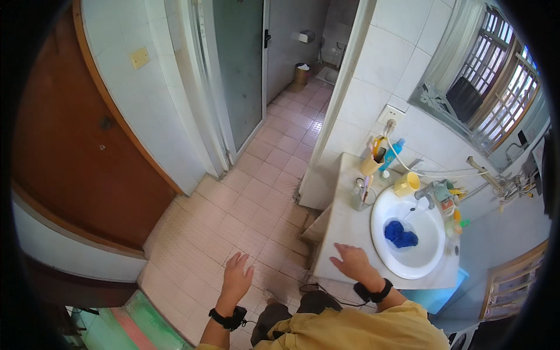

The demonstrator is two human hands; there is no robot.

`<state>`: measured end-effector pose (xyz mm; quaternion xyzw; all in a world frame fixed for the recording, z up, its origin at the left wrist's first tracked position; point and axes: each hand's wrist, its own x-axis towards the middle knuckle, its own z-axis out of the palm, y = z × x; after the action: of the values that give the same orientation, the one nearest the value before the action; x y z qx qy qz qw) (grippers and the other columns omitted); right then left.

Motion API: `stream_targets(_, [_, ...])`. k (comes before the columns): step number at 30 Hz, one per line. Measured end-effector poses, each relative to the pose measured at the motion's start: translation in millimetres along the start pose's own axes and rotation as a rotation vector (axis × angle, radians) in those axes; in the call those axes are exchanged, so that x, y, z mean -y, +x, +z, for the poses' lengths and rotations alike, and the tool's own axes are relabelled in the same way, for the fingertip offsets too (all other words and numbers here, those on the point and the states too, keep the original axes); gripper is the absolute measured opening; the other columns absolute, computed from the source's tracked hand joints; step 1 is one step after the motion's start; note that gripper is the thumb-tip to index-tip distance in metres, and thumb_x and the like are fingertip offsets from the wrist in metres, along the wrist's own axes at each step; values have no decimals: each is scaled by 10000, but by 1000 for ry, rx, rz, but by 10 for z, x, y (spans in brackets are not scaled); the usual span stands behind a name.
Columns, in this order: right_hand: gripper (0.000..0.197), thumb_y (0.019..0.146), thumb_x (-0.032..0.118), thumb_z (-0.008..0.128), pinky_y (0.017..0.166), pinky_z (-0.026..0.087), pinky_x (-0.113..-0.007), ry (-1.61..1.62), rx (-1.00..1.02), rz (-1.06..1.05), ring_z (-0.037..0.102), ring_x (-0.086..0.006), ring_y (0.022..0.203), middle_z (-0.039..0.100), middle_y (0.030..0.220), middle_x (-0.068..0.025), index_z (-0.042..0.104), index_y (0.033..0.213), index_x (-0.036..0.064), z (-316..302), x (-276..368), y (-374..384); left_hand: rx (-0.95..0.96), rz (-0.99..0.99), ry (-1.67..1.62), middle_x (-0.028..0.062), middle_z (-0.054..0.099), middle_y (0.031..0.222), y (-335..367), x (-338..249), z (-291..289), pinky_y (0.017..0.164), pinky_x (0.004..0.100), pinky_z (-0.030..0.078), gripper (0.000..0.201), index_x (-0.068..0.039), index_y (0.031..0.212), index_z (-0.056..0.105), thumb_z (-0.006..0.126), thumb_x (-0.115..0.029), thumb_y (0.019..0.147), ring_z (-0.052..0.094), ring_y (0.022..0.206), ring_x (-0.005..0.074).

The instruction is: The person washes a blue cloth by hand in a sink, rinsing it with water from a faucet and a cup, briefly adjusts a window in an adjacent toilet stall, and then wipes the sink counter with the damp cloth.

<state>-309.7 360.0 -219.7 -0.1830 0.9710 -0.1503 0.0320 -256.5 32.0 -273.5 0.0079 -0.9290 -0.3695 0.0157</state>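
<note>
My left hand [237, 279] hovers over the tiled floor, fingers apart and nothing in them. My right hand [356, 262] is also open and bare of any object; it hangs over the left front part of the counter [354, 230], beside the sink. Set into that counter is a white oval sink [380, 256]. A bunched, wet-looking blue cloth [400, 234] lies in its basin. Behind the cloth stands a metal tap [427, 196], with a yellow mug [406, 184] to its left. Each wrist carries a black strap with a small device.
Toothbrush cups [371, 165], a glass jar [363, 199] and a blue bottle [394, 153] crowd the counter's back left. A white cord [431, 175] runs from the wall socket [391, 116]. A brown door [87, 128] is at left; a doorway opens ahead, with a bin [301, 76].
</note>
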Motion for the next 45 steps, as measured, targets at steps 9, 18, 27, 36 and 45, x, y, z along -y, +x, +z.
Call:
stream_targets(9, [197,762,153,589,627,477,-406,508,3,81,580,-335,716,577,817,-142,561,930,53,310,1172,940,52,-39,-48,247,477,1212,781,594,-299,958,407,365,364,-7,1134,529,584,-158,807,442,1128,380])
stream_targets(18, [242,785,192,590,663,484,-422,447,-157,126,587,-335,799,596,938,-141,562,988,63,508,844,2233,239,131,-29,241,486,1205,2405,677,-607,943,401,380,367,-17,1136,530,594,-172,809,442,1139,371])
stream_targets(27, [263,782,171,593,685,488,-412,270,-237,174,583,-351,804,593,947,-144,553,1010,47,-68,300,3975,121,328,-97,211,548,1080,4352,397,-1103,868,390,419,297,-17,1036,546,619,-146,780,520,1016,349])
stream_targets(36, [152,758,114,595,626,469,-389,313,-533,335,587,-334,719,599,806,-141,563,883,35,-736,-252,5891,96,425,-309,118,561,758,6273,491,-1009,637,328,452,164,-29,801,524,650,-120,749,559,710,274])
stream_targets(45, [229,780,176,599,637,483,-365,400,-687,474,615,-291,734,620,863,-145,576,964,42,-1174,-1278,7603,480,281,-325,147,623,870,8257,240,-277,652,341,478,259,-8,954,564,608,-224,819,614,793,273])
